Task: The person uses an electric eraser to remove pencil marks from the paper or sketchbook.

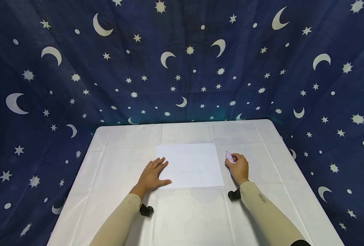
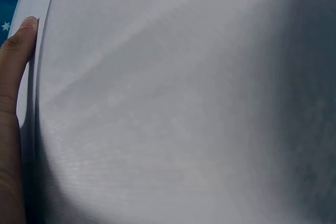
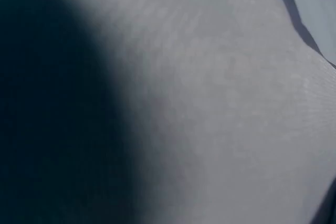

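Note:
A sheet of white paper [image 1: 190, 165] lies flat on the white-covered table. My left hand [image 1: 151, 176] rests on its left edge with the fingers spread and the thumb along the lower left corner. In the left wrist view the thumb [image 2: 18, 61] shows at the far left, by the paper's edge. To the right of the sheet, my right hand [image 1: 239, 168] pinches a small pale purple object [image 1: 229, 156] with a narrow dark tip pointing away from me. Its exact kind is too small to tell. The right wrist view shows neither this object nor the hand's fingers.
A white cloth with fold creases covers the table [image 1: 117, 164]. Behind and beside it hangs a dark blue curtain [image 1: 182, 68] with moons and stars. Black wrist cameras sit under both sleeves [image 1: 262, 212]. A dark shadow fills the left of the right wrist view.

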`<state>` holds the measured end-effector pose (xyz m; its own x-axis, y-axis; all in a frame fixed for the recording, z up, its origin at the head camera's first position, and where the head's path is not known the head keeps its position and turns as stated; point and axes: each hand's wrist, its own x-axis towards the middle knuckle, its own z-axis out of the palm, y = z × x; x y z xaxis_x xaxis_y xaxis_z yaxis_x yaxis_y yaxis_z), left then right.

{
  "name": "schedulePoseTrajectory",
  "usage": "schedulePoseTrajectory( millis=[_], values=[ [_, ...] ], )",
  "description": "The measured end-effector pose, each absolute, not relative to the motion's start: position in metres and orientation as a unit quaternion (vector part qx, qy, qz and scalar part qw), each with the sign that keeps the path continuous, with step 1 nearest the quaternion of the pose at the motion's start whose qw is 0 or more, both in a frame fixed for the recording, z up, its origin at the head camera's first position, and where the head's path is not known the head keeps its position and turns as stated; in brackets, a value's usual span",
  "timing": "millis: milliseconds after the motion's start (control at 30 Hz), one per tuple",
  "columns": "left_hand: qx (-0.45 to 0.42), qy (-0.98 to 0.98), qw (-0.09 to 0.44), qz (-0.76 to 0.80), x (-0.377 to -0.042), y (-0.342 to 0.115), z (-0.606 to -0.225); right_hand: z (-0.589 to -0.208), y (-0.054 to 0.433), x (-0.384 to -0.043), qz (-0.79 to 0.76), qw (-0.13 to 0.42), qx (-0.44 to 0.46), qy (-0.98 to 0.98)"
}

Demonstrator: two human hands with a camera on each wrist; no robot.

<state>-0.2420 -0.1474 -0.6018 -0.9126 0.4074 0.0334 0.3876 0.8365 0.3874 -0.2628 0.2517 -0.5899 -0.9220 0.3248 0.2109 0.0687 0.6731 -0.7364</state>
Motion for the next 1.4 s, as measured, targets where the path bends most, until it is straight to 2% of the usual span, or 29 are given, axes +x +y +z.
schedulePoseTrajectory(
  millis=[433,733,1400],
  values=[
    [0.202,0.962,0.011,0.181,-0.230,-0.147,-0.598,-0.596,0.254,-0.253,0.391,0.185,-0.090,-0.897],
    [0.201,0.964,0.012,0.173,-0.227,-0.143,-0.598,-0.593,0.256,-0.249,0.387,0.170,-0.098,-0.901],
    [0.232,0.961,-0.007,0.153,-0.231,-0.144,-0.600,-0.593,0.260,-0.244,0.383,0.181,-0.096,-0.900]
  ],
)
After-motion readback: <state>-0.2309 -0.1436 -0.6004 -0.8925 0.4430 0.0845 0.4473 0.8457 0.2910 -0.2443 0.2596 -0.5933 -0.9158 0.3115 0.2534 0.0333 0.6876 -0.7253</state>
